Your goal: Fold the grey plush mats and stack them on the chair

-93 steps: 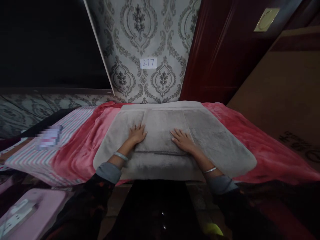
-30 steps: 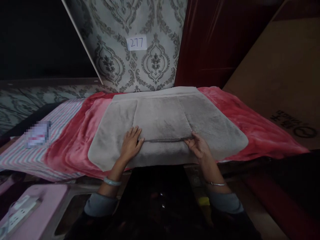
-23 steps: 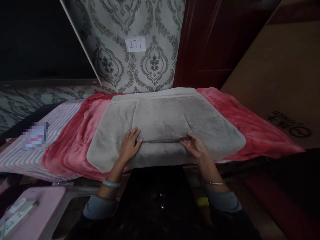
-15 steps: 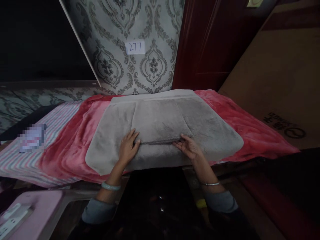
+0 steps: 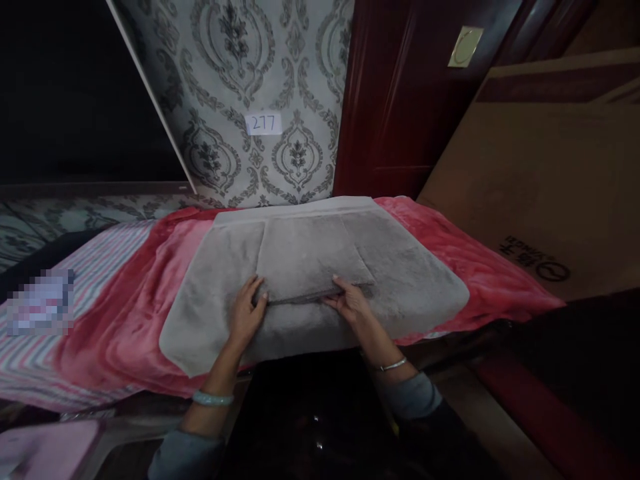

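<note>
A grey plush cloth [image 5: 210, 320] lies spread out, with a square plush panel [image 5: 305, 257] in its middle. My right hand [image 5: 353, 303] pinches the panel's front edge toward the right, thumb on top and fingers beneath, lifting it slightly. At the panel's front left corner, my left hand [image 5: 245, 313] holds the edge between thumb and fingers; the fingertips are partly hidden. A dark gap shows under the front edge between the hands.
Under the grey cloth lie a red and pink blanket [image 5: 115, 313] and a striped sheet [image 5: 107, 250]. A large cardboard box [image 5: 550, 173] leans at the right. A dark screen [image 5: 85, 93] stands at the left; a pink stool-like surface [image 5: 60, 447] is lower left.
My right hand has slid left along the panel's edge, lifting it a little. My left hand stays at the left corner. The whole view has shifted slightly.
</note>
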Tool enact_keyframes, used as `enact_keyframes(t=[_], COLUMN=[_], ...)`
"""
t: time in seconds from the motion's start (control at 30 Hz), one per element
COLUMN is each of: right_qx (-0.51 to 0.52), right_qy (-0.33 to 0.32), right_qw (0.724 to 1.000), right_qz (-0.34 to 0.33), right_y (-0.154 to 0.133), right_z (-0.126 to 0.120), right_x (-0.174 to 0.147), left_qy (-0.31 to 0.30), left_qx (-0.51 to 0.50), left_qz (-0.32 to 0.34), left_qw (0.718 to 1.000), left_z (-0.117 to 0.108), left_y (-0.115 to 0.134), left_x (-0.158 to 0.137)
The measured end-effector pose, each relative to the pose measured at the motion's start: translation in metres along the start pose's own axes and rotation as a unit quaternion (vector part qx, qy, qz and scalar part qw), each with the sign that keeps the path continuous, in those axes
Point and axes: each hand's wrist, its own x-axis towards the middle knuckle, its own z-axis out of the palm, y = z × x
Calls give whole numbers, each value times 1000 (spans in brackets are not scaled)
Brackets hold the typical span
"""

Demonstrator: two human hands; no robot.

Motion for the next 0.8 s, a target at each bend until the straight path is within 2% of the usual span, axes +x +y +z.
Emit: enact_keyframes(t=[0.13,0.23,0.37,0.53,0.67,0.8], right_qx=[0,9,16,4,-18,-18], right_qy=[4,-5,2,51,63,77], right_qw=[1000,998,996,995,991,987], right_qz=[-13,-55,-86,-89,-120,-142], right_y=[-12,-31,-43,-40,-41,-29], right_z=[8,-2,-35,-82,-114,-137], right_x=[-1,-8,-23,-39,-47,-46], left_qy=[3,9,33,-3,-29,-99], left_qx=[-23,-59,-126,-165,-136,-76], left_qz=[-17,-45,-107,-122,-90,-43], left_qw=[1000,997,986,979,986,991], left_z=[-5,-14,-19,-9,-3,16], left_y=[5,11,21,37,45,50], left_x=[2,2,-2,-1,22,69])
